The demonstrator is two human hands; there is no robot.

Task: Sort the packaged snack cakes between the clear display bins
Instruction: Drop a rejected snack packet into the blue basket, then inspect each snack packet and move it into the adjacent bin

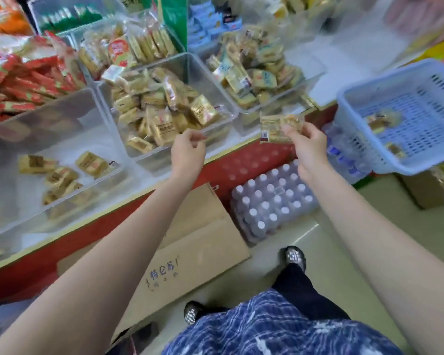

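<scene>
Shrink-wrapped pack of water bottles (273,201) on floor, w/ flat cardboard box (190,242) just beside. Blue plastic basket (356,119) at right.

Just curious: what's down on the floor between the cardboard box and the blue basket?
In the head view, a shrink-wrapped pack of white-capped bottles stands between the cardboard box and the blue basket.

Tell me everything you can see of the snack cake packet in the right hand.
The snack cake packet is a flat, clear-looking plastic wrapper showing golden-yellow cake inside, with a small red and white label at its lower left corner. The right hand pinches its lower right edge between thumb and fingers, holding it up, face toward the camera, in front of the counter edge, just below the clear bins. Nothing else touches it; the left hand is apart from it. Motion blur hides any print.
</scene>
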